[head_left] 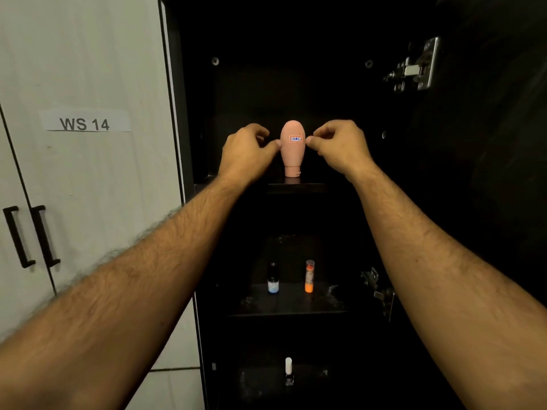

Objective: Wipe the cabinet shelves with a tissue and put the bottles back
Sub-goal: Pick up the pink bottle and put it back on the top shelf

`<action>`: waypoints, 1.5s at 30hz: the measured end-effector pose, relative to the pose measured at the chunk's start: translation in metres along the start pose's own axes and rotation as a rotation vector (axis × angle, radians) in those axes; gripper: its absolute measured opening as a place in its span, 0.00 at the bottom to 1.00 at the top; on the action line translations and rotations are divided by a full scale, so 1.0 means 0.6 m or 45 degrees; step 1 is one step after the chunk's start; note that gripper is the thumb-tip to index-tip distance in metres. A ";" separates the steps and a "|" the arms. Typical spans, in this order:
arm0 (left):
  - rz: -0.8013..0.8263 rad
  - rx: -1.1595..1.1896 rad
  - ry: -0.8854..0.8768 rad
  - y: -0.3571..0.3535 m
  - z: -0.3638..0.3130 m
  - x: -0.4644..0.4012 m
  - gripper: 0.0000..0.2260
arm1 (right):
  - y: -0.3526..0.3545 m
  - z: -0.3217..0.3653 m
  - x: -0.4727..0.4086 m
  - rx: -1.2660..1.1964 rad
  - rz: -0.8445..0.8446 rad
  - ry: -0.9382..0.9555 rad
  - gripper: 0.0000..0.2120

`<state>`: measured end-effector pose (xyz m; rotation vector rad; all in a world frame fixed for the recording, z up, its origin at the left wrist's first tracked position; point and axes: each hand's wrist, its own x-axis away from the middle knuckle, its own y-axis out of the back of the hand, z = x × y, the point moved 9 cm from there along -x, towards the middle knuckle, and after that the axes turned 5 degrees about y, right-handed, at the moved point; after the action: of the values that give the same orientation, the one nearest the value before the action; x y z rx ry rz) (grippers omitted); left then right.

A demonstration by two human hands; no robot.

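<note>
Pink bottle (292,147) frame centre, thumb-touched by left hand (247,152), right hand (340,149), fingers curled; three bottles below.

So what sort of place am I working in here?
Probably a numbered workstation set up for recording, not a lived-in home. A paper label reading WS 14 is stuck on the white cupboard door, and the pink bottle in the open black cabinet carries a handwritten code sticker.
</note>
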<state>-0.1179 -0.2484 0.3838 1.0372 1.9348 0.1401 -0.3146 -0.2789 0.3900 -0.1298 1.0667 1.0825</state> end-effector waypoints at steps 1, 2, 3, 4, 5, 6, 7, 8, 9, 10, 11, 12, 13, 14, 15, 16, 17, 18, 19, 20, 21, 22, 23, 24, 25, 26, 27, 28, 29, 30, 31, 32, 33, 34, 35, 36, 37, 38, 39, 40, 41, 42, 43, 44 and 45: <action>-0.048 0.016 -0.044 0.010 -0.004 0.010 0.18 | 0.011 0.003 0.005 0.006 -0.035 0.019 0.10; -0.087 0.041 -0.089 0.019 -0.008 0.019 0.18 | 0.023 0.008 0.009 -0.001 -0.072 0.039 0.09; -0.111 0.074 -0.128 0.026 -0.011 0.029 0.17 | 0.032 0.013 0.014 -0.013 -0.109 0.060 0.08; -0.132 0.112 -0.160 0.034 -0.014 0.038 0.16 | 0.040 0.019 0.021 -0.022 -0.146 0.085 0.06; -0.147 0.146 -0.189 0.041 -0.017 0.046 0.15 | 0.045 0.026 0.027 -0.021 -0.175 0.111 0.05; -0.155 0.177 -0.214 0.045 -0.020 0.055 0.14 | 0.047 0.032 0.033 -0.018 -0.196 0.129 0.04; -0.162 0.202 -0.237 0.050 -0.024 0.064 0.13 | 0.049 0.037 0.039 -0.026 -0.213 0.142 0.03; -0.165 0.226 -0.256 0.054 -0.027 0.074 0.12 | 0.049 0.041 0.047 -0.048 -0.227 0.146 0.03; -0.162 0.248 -0.272 0.057 -0.030 0.082 0.11 | 0.050 0.046 0.054 -0.079 -0.242 0.148 0.03; -0.153 0.268 -0.290 0.058 -0.031 0.090 0.10 | 0.051 0.054 0.064 -0.105 -0.258 0.156 0.03; -0.140 0.283 -0.305 0.059 -0.031 0.098 0.09 | 0.052 0.062 0.074 -0.121 -0.275 0.173 0.03; -0.128 0.294 -0.318 0.058 -0.031 0.105 0.09 | 0.052 0.071 0.084 -0.130 -0.288 0.195 0.04; -0.115 0.304 -0.327 0.059 -0.030 0.112 0.08 | 0.051 0.080 0.095 -0.143 -0.295 0.216 0.05; -0.104 0.317 -0.333 0.061 -0.027 0.119 0.07 | 0.048 0.088 0.106 -0.160 -0.297 0.231 0.05; -0.094 0.333 -0.341 0.063 -0.024 0.126 0.07 | 0.044 0.095 0.118 -0.174 -0.295 0.241 0.06; -0.086 0.350 -0.349 0.066 -0.021 0.134 0.06 | 0.040 0.102 0.129 -0.187 -0.285 0.247 0.07; -0.081 0.365 -0.354 0.067 -0.019 0.141 0.05 | 0.035 0.106 0.138 -0.201 -0.265 0.250 0.07; -0.072 0.386 -0.354 0.070 -0.014 0.148 0.05 | 0.030 0.110 0.150 -0.213 -0.241 0.247 0.07; -0.062 0.408 -0.350 0.072 -0.007 0.156 0.04 | 0.024 0.113 0.162 -0.228 -0.217 0.237 0.07; -0.052 0.429 -0.343 0.073 0.002 0.164 0.04 | 0.019 0.114 0.175 -0.245 -0.195 0.225 0.07; -0.044 0.446 -0.336 0.074 0.011 0.172 0.03 | 0.014 0.113 0.188 -0.260 -0.177 0.213 0.07; -0.037 0.461 -0.331 0.073 0.020 0.180 0.03 | 0.010 0.111 0.200 -0.273 -0.160 0.201 0.08; -0.026 0.475 -0.320 0.072 0.030 0.189 0.03 | 0.005 0.107 0.212 -0.281 -0.143 0.183 0.08; -0.009 0.488 -0.305 0.070 0.042 0.197 0.03 | 0.000 0.102 0.224 -0.287 -0.127 0.159 0.08; 0.014 0.497 -0.285 0.067 0.054 0.205 0.03 | -0.005 0.095 0.236 -0.293 -0.114 0.129 0.07; 0.037 0.501 -0.266 0.062 0.066 0.213 0.03 | -0.010 0.087 0.248 -0.295 -0.104 0.097 0.07; 0.062 0.500 -0.247 0.057 0.078 0.219 0.03 | -0.015 0.077 0.259 -0.294 -0.095 0.063 0.07; 0.091 0.498 -0.227 0.050 0.090 0.225 0.03 | -0.022 0.066 0.271 -0.283 -0.084 0.025 0.07; 0.120 0.493 -0.206 0.043 0.103 0.231 0.04 | -0.029 0.054 0.282 -0.267 -0.071 -0.013 0.07; 0.153 0.485 -0.182 0.033 0.117 0.236 0.05 | -0.036 0.041 0.292 -0.250 -0.055 -0.057 0.06; 0.186 0.473 -0.155 0.023 0.130 0.241 0.06 | -0.044 0.027 0.304 -0.236 -0.040 -0.102 0.06; 0.215 0.460 -0.132 0.013 0.142 0.245 0.07 | -0.051 0.012 0.314 -0.225 -0.024 -0.146 0.06; 0.242 0.447 -0.114 0.001 0.154 0.250 0.08 | -0.058 -0.003 0.325 -0.210 -0.007 -0.189 0.06; 0.266 0.436 -0.100 -0.011 0.165 0.254 0.08 | -0.065 -0.019 0.336 -0.193 0.011 -0.226 0.06; 0.287 0.423 -0.086 -0.022 0.175 0.258 0.09 | -0.071 -0.035 0.346 -0.177 0.025 -0.255 0.06; 0.305 0.407 -0.068 -0.034 0.185 0.260 0.09 | -0.076 -0.051 0.354 -0.159 0.040 -0.279 0.05; 0.320 0.389 -0.048 -0.046 0.195 0.262 0.10 | -0.081 -0.066 0.361 -0.141 0.057 -0.306 0.05; 0.333 0.368 -0.026 -0.058 0.205 0.263 0.11 | -0.085 -0.082 0.367 -0.130 0.076 -0.342 0.05; 0.346 0.345 -0.002 -0.070 0.215 0.262 0.12 | -0.090 -0.096 0.372 -0.131 0.093 -0.378 0.04; 0.356 0.324 0.026 -0.082 0.224 0.262 0.12 | -0.094 -0.111 0.375 -0.130 0.108 -0.411 0.03; 0.364 0.304 0.054 -0.094 0.233 0.263 0.12 | -0.098 -0.125 0.377 -0.122 0.122 -0.437 0.03; 0.371 0.282 0.077 -0.105 0.240 0.263 0.13 | -0.102 -0.140 0.376 -0.108 0.132 -0.467 0.03; 0.379 0.259 0.096 -0.117 0.247 0.264 0.13 | -0.105 -0.155 0.376 -0.094 0.136 -0.505 0.03; 0.389 0.236 0.112 -0.127 0.252 0.265 0.13 | -0.107 -0.171 0.376 -0.077 0.135 -0.550 0.02; 0.397 0.213 0.128 -0.138 0.256 0.266 0.13 | -0.109 -0.188 0.375 -0.059 0.138 -0.587 0.02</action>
<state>-0.0893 -0.2331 0.1497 1.4664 1.8864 0.2110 -0.3251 -0.2288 0.1348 0.1385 0.6393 1.1640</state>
